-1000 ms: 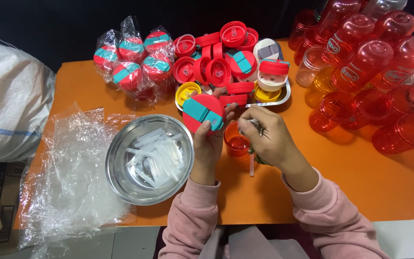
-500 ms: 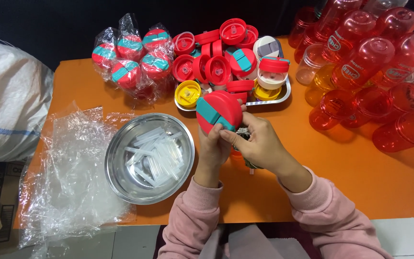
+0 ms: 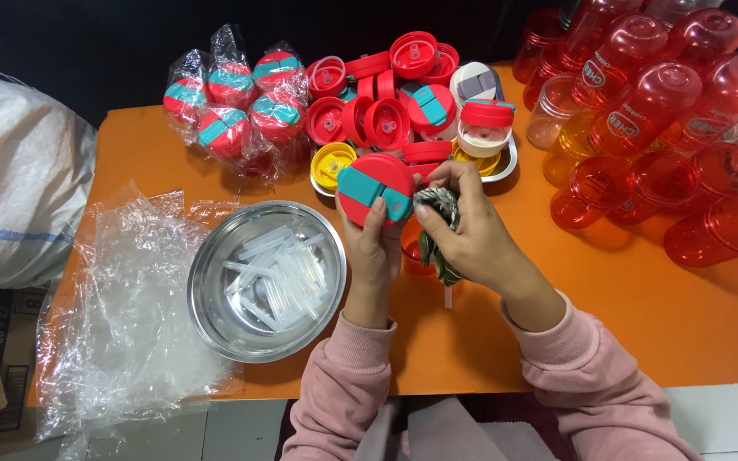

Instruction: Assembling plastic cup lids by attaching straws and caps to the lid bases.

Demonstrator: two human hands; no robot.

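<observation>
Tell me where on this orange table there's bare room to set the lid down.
Bare table shows at the near right, between the right hand and the red bottles. A smaller strip lies behind the steel bowl, by the bagged lids. The lid pile and the plastic wrap are crowded.

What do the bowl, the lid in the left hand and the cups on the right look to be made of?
Bowl: metal, likely stainless steel; bright mirror-like sheen.
Lid in the left hand: opaque moulded plastic, red with teal parts, smooth and slightly glossy.
Cups: translucent red plastic; light passes through the walls, glossy highlights.
</observation>
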